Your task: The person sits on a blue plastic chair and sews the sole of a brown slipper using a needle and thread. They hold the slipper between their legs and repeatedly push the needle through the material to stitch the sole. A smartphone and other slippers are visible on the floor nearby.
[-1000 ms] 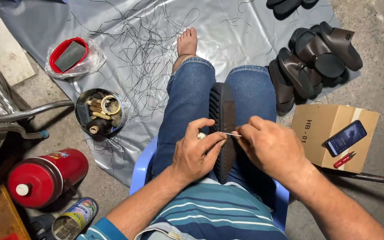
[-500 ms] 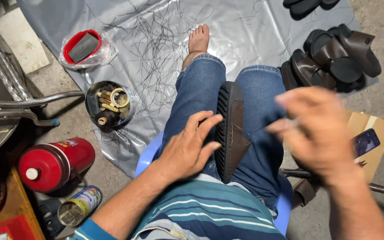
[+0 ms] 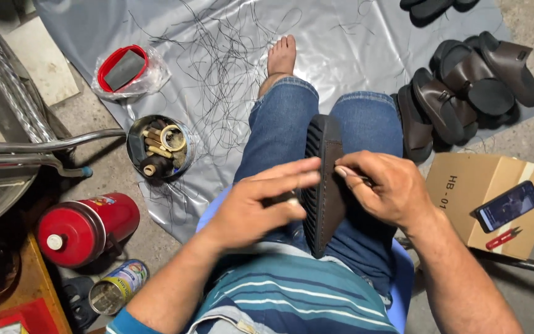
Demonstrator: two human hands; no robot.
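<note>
Dark ribbed sandal sole (image 3: 324, 185) stays edge-up between the knees, left hand (image 3: 261, 207) flat against it, right hand (image 3: 383, 188) back from its pull, pinching something thin at the edge.

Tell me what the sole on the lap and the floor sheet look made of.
Sole: likely dark rubber or foam, matte, with moulded ribs. Floor sheet: probably plastic tarpaulin, grey, glossy, creased. Left hand steadies the sole; right hand pinches something thin.
</note>
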